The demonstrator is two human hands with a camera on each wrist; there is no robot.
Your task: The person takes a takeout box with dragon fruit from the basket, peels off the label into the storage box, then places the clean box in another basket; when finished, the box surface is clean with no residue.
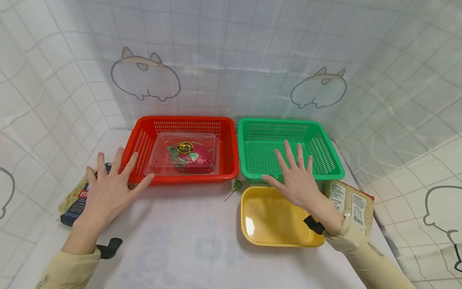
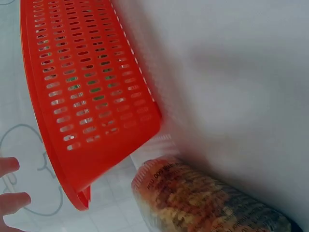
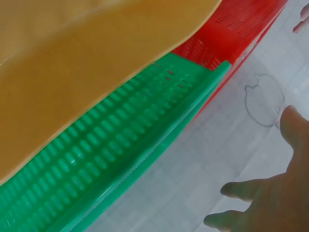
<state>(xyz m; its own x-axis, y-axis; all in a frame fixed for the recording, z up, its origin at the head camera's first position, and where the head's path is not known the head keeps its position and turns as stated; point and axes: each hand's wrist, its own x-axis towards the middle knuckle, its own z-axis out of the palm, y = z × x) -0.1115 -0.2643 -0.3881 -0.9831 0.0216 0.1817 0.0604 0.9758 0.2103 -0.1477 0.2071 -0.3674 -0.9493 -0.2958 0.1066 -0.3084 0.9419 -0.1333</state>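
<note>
My left hand (image 1: 110, 190) is spread with straight fingers at the left end of the red basket (image 1: 187, 179), overlapping a bag of pasta (image 1: 75, 200) in the head view. Inside that basket lies a clear plastic box (image 1: 159, 150) with a pink dragon fruit (image 1: 203, 156) in it. My right hand (image 1: 299, 182), fingers also spread, hovers over the near side of the green basket (image 1: 288, 121) and the yellow tray (image 1: 267, 220). Neither hand holds anything. A lollipop (image 1: 236, 185) with a green wrapper lies between the red basket and the tray.
A clear bag of grain-like food (image 1: 355, 204) with white labels lies at the right, partly behind my right forearm. White grid-patterned cloth (image 1: 231, 60) rises behind the baskets and on both sides. The white tabletop (image 1: 173, 241) carries faint printed marks.
</note>
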